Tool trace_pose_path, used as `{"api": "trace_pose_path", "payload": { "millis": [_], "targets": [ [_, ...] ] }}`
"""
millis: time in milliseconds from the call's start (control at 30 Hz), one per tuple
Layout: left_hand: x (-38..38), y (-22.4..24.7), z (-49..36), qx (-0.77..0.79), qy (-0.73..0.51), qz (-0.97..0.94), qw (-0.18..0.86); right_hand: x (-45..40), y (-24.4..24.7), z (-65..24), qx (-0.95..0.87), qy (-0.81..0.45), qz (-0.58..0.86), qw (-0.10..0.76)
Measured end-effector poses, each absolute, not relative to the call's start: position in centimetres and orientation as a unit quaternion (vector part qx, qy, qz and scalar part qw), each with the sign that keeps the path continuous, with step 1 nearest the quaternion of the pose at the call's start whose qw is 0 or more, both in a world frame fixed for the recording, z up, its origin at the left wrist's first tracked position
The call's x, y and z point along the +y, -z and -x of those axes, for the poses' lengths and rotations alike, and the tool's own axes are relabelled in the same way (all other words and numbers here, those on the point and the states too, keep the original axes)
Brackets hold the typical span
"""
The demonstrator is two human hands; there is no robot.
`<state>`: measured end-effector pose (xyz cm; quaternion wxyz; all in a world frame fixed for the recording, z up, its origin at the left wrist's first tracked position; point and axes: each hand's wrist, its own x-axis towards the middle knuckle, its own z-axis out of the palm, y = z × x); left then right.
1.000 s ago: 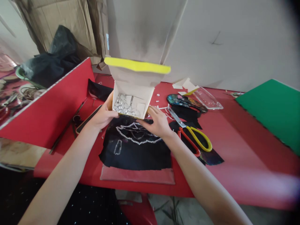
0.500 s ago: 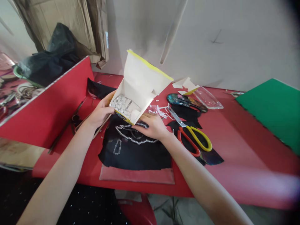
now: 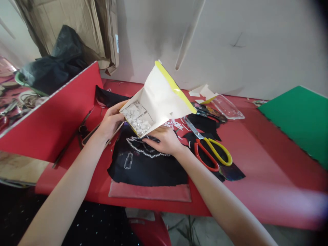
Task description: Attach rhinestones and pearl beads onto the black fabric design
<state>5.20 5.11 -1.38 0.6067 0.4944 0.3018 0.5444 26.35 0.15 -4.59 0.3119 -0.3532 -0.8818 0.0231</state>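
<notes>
Between my hands is a small cardboard box [image 3: 160,92], its lid raised and edged in yellow, tilted over the work surface. White beads [image 3: 139,124] lie inside it, gathered toward its near right corner. My left hand [image 3: 112,119] grips the box's left side. At the lower right, my right hand [image 3: 165,138] holds the other end, thumb in front and some fingers hidden. Below the box, a string of pearl-like beads [image 3: 152,155] curves across a black cloth [image 3: 153,174]. A small clear outline piece [image 3: 128,160] also lies on that cloth.
Large scissors [image 3: 208,150] with one red and one yellow handle lie to the right. Behind them are a clear plastic tray [image 3: 228,107] and paper scraps [image 3: 203,92]. A red board [image 3: 58,112] stands at left, a green board [image 3: 298,119] at right.
The box has tipped and turned to the right, its raised lid swinging right and down. The beads inside have slid from the left side toward the near right corner.
</notes>
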Motion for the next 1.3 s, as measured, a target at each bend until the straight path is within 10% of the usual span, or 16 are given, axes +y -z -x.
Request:
{"api": "trace_pose_path", "payload": {
  "millis": [1300],
  "targets": [
    [5.0, 1.3, -5.6, 0.253, -0.538, -0.418, 0.686, -0.3, 4.2, -26.2, -0.845, -0.133, 0.343, 0.388]
  ]
}}
